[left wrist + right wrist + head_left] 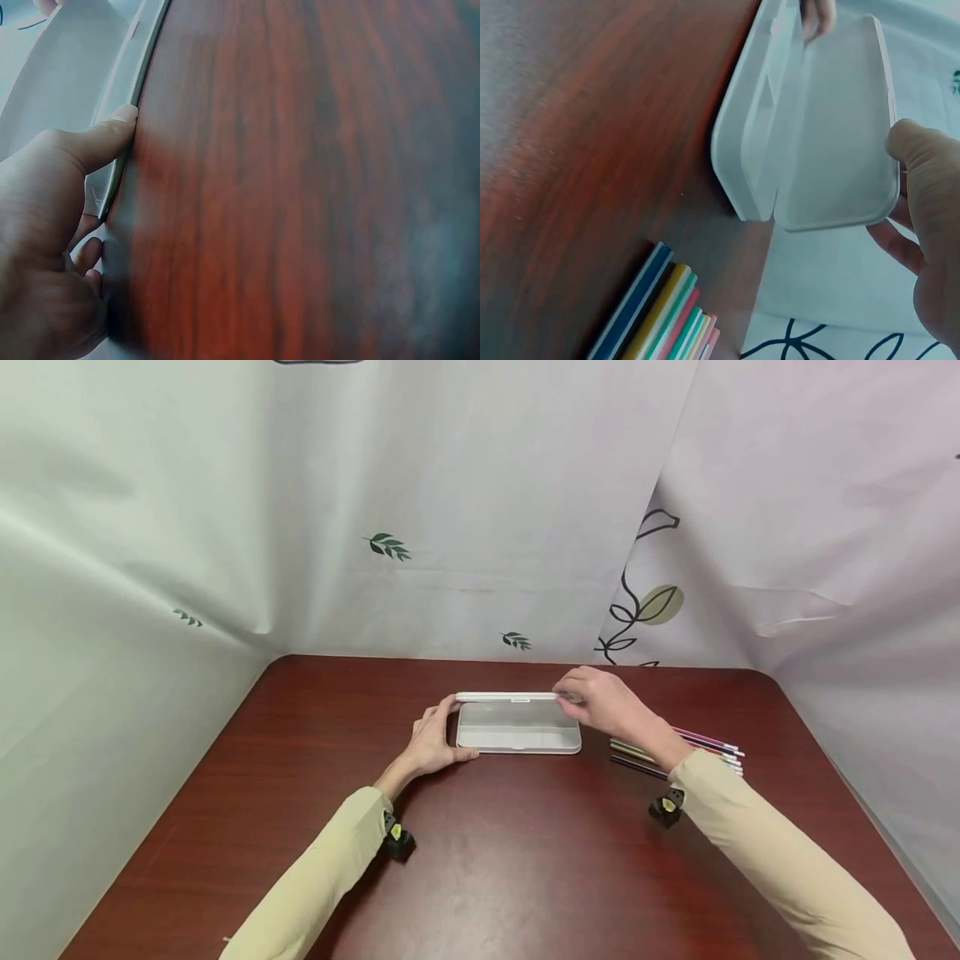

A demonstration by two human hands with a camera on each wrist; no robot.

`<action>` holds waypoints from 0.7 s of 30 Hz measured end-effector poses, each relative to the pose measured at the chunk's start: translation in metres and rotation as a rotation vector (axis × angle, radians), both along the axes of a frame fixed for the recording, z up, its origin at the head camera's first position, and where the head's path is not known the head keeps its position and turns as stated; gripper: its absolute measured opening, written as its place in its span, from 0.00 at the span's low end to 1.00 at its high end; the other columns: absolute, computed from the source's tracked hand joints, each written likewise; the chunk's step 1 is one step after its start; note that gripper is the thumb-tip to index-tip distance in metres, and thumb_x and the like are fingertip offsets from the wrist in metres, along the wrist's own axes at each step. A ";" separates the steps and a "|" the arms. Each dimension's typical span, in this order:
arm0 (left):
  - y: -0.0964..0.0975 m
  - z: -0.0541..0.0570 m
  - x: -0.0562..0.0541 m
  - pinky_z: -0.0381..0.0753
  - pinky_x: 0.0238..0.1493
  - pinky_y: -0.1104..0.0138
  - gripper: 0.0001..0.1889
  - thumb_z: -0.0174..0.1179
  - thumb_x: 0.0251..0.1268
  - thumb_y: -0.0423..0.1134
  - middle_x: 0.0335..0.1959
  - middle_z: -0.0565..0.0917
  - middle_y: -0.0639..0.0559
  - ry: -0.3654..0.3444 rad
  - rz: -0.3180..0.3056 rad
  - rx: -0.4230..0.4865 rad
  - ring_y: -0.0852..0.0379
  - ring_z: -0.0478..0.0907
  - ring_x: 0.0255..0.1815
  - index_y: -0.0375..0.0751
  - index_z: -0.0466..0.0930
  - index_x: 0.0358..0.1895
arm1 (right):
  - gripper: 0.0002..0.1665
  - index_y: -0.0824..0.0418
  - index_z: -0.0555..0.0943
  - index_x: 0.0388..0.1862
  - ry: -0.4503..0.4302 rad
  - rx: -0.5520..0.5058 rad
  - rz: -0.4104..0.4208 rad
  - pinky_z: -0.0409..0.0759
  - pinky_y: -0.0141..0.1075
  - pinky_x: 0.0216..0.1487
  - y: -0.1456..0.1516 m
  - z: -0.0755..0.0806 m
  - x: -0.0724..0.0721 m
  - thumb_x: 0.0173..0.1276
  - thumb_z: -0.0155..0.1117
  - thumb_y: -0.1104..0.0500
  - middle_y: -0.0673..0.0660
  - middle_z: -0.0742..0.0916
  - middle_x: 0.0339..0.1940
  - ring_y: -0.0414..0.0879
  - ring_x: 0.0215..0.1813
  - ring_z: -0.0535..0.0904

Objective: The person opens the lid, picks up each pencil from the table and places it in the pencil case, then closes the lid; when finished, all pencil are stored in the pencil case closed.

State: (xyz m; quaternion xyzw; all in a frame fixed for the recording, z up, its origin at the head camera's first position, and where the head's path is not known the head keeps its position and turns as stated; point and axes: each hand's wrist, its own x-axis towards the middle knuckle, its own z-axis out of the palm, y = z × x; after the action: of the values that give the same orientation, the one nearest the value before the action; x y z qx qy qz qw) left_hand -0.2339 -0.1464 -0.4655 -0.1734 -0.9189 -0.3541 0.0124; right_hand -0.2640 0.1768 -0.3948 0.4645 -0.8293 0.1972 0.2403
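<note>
A white pencil case (517, 740) lies on the table with its hinged lid (840, 127) raised. Inside the tray, low dividers show and no pencils. My left hand (432, 743) grips the case's left end, its thumb on the front rim and its fingers round the back corner. In the left wrist view the thumb (112, 139) presses on the rim. At the right end, my right hand (600, 700) pinches the edge of the lid between thumb and fingers, as the right wrist view shows.
Several pencils (656, 315) lie in a row on the table, right of the case and partly under my right forearm in the head view. The dark red wooden table (510, 843) ends at a pale printed curtain (465, 568) behind the case.
</note>
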 end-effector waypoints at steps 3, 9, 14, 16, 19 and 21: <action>0.000 -0.001 -0.001 0.59 0.60 0.48 0.54 0.80 0.45 0.45 0.69 0.73 0.43 0.008 -0.002 0.005 0.42 0.61 0.70 0.38 0.56 0.74 | 0.06 0.66 0.87 0.37 -0.061 -0.035 -0.023 0.80 0.41 0.35 0.004 0.002 -0.004 0.60 0.70 0.68 0.56 0.87 0.35 0.48 0.35 0.81; 0.000 -0.002 -0.003 0.58 0.61 0.49 0.53 0.80 0.45 0.46 0.70 0.72 0.45 0.007 -0.001 -0.009 0.44 0.61 0.70 0.40 0.56 0.74 | 0.07 0.68 0.87 0.38 -0.177 -0.114 -0.068 0.81 0.42 0.35 0.012 0.004 -0.012 0.61 0.68 0.72 0.58 0.88 0.36 0.48 0.35 0.82; -0.001 -0.005 -0.002 0.58 0.61 0.48 0.52 0.80 0.46 0.45 0.69 0.73 0.45 0.026 -0.007 -0.008 0.43 0.62 0.70 0.38 0.58 0.73 | 0.07 0.69 0.88 0.39 -0.215 -0.167 -0.103 0.82 0.46 0.38 0.014 0.002 -0.018 0.62 0.68 0.72 0.59 0.88 0.36 0.52 0.37 0.84; -0.001 -0.006 -0.002 0.58 0.61 0.48 0.51 0.79 0.46 0.46 0.69 0.73 0.44 0.028 -0.011 -0.007 0.42 0.62 0.70 0.38 0.58 0.72 | 0.07 0.69 0.88 0.39 -0.234 -0.190 -0.119 0.82 0.47 0.38 0.014 0.002 -0.020 0.62 0.68 0.72 0.59 0.88 0.36 0.52 0.37 0.85; -0.002 -0.007 -0.001 0.59 0.60 0.48 0.50 0.79 0.47 0.46 0.69 0.73 0.43 0.029 -0.015 -0.006 0.42 0.62 0.70 0.38 0.58 0.72 | 0.07 0.68 0.88 0.39 -0.273 -0.217 -0.144 0.82 0.48 0.38 0.015 0.002 -0.022 0.62 0.68 0.71 0.59 0.89 0.37 0.52 0.37 0.86; -0.002 -0.007 -0.001 0.59 0.60 0.48 0.50 0.80 0.46 0.46 0.69 0.72 0.42 0.029 -0.016 -0.006 0.42 0.62 0.70 0.40 0.58 0.71 | 0.08 0.68 0.88 0.40 -0.292 -0.232 -0.155 0.82 0.48 0.39 0.015 0.002 -0.024 0.62 0.68 0.71 0.60 0.89 0.38 0.53 0.37 0.86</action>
State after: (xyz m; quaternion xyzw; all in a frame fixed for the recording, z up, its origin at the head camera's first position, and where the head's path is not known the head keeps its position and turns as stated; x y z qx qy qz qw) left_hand -0.2348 -0.1484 -0.4723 -0.1858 -0.9183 -0.3489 0.0223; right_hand -0.2876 0.1921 -0.3928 0.3347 -0.8603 0.3377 0.1839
